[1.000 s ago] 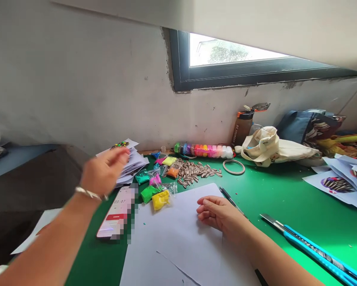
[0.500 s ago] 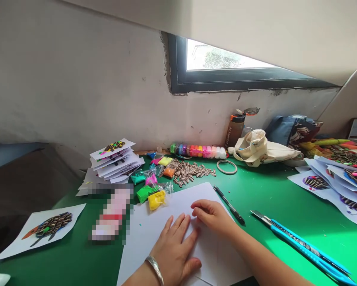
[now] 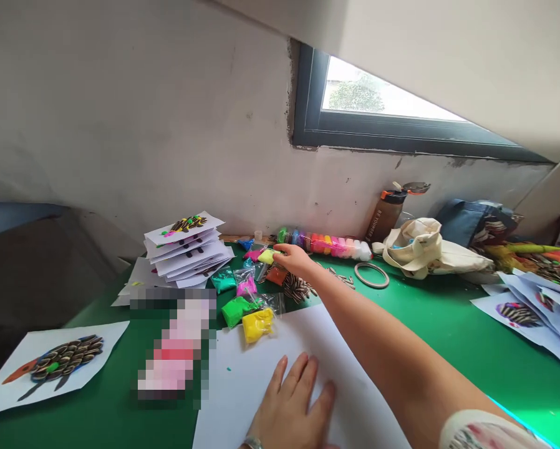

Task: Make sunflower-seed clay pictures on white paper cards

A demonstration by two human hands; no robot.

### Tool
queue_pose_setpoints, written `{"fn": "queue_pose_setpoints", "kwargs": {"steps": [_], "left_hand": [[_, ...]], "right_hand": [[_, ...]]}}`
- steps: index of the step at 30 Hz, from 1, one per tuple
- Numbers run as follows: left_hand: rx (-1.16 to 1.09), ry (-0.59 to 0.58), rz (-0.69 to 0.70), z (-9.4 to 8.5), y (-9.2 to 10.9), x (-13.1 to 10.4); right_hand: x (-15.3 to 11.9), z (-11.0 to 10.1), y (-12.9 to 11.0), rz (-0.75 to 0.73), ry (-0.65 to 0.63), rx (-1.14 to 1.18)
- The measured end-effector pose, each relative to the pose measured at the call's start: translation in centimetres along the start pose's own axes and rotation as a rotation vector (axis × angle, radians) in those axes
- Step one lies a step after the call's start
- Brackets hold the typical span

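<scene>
My left hand (image 3: 292, 399) lies flat on a white sheet of paper (image 3: 233, 374), fingers spread. At the far side of the paper, my right hand (image 3: 294, 259) stretches out to a small bag of pale yellow clay (image 3: 266, 255), thumb and fingers closed at its right edge. Around that bag lie an orange clay bag (image 3: 276, 275), a pink one (image 3: 246, 284), a teal one (image 3: 222, 280), a green one (image 3: 236, 310) and a deeper yellow one (image 3: 257, 325). A pile of striped sunflower seeds (image 3: 297, 288) is partly hidden beneath my right wrist.
A seed picture (image 3: 65, 362) lies at left, with stacked pictures (image 3: 191, 255) behind it. Along the back are a row of colored clay (image 3: 331, 243), a brown bottle (image 3: 386, 215), a cloth bag (image 3: 415, 246) and a grey ring (image 3: 371, 275). More pictures (image 3: 518, 312) lie right.
My right hand has moved from the paper forward to the pale yellow clay bag. My left hand stays flat on the paper. The view has shifted slightly; my right arm now covers the pen.
</scene>
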State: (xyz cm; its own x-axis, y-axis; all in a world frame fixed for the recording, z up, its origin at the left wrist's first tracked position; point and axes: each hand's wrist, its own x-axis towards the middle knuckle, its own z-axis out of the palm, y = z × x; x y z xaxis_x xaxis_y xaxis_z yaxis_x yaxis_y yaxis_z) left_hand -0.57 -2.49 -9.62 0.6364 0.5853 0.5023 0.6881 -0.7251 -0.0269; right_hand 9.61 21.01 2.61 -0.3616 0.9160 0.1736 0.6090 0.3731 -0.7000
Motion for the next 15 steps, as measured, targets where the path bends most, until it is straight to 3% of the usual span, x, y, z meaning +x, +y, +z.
{"fn": "queue_pose_setpoints", "kwargs": {"steps": [4,7,11,15], "left_hand": [[-0.034,-0.064,-0.165,1.1,-0.2,-1.0],[-0.053,-0.058,-0.210,0.8,0.5,-0.9],[0.042,-0.016,-0.180,-0.9,1.6,0.2],[0.090,0.004,-0.107,-2.3,0.9,1.1]], "right_hand": [[3.8,1.7,1.0,-0.043,-0.099,-0.046],[4.4,2.4,1.9,-0.047,-0.182,-0.060],[2.2,2.1,2.3,-0.057,-0.245,-0.035],[-0.9,0.4,2.4,-0.070,-0.256,0.009]]}}
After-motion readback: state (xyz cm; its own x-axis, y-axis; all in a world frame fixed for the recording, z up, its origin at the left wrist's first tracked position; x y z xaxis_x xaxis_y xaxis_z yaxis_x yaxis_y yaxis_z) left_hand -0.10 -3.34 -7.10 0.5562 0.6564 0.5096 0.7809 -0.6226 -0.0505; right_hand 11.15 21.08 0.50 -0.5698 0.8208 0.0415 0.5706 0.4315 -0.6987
